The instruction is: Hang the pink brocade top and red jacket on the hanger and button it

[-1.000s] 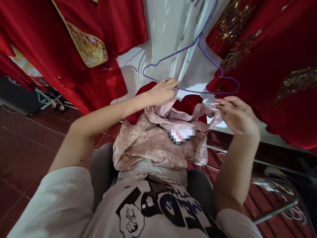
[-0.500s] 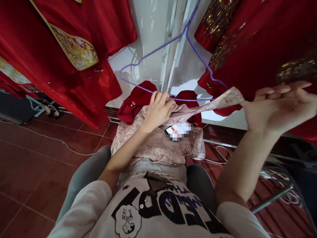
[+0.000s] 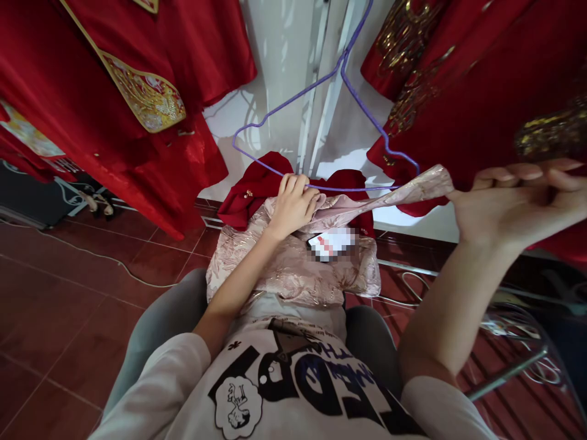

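Observation:
A pale pink brocade garment [image 3: 261, 269] with shiny woven patterns lies over my lap. My left hand [image 3: 294, 206] is closed on its upper edge, against the lower bar of a purple wire hanger [image 3: 302, 88]. From there a strip of the cloth stretches up and right to the edge of my right hand [image 3: 513, 198]. That hand is raised, palm showing, with fingers curled and thumb close to them; what they pinch is too small to tell. On the garment rests a phone [image 3: 328, 244], its screen lit and partly blurred.
Red cloth [image 3: 257, 189] with small ornaments lies beyond the pink garment. Red embroidered garments [image 3: 192, 55] hang at left, and more red garments [image 3: 481, 79] hang at right. Cables [image 3: 541, 360] and a metal frame [image 3: 509, 370] are at lower right. Shoes [image 3: 101, 205] stand at left.
The purple hanger has shifted slightly right and down at its left end. Both hands keep nearly the same positions, with the pink cloth still stretched between them.

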The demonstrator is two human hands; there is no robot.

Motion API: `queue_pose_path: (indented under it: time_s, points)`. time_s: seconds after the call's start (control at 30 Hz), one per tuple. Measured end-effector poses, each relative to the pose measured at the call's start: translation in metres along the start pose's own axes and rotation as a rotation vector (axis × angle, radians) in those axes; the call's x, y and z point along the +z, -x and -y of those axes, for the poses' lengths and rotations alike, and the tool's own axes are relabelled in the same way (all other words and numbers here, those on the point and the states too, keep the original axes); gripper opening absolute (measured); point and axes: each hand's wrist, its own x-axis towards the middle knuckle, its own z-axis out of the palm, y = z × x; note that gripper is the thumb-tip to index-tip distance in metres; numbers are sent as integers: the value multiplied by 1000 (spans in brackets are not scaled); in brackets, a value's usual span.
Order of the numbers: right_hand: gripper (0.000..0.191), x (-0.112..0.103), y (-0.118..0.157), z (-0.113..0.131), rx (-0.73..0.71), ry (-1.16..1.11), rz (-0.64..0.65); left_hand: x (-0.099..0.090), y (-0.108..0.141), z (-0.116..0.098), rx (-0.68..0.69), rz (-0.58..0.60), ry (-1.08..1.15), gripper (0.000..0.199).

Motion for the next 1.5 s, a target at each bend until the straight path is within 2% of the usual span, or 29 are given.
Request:
queue_pose_path:
  time_s: [0.23,0.37,0.57,0.83,1.0,1.13,1.3,1.37,1.43,1.5]
  points:
    - [21,6,-1,4,117,-187,-128,-10,3,21,-3,36,-26,31]
    - [25,6,0,5,139,-152,-159,-11,4,18,-3,38,-19,33]
    - [39,0,2,4,130,56,-63,-5,2,6,-12,40,-14,33]
    - [23,2,2,7,158,-179,-71,-6,3,9,-8,15,-38,35]
    - [27,2,2,7,167,-103,-31,-6,3,9,-14,15,-16,34]
    - [25,5,6,13,97,-93,-31,-5,3,9,-10,1,-22,33]
    - [24,14,15,25,55,-178,191,-4,4,12,-16,4,-9,32]
    - [28,16,17,27,10,-147,214,-3,4,13,-10,-2,-20,32]
    - [31,19,18,27,-22,-97,200,-3,4,13,-1,-4,-35,33]
    - [28,25,19,30,-14,-158,144,-4,3,12,15,6,-42,32]
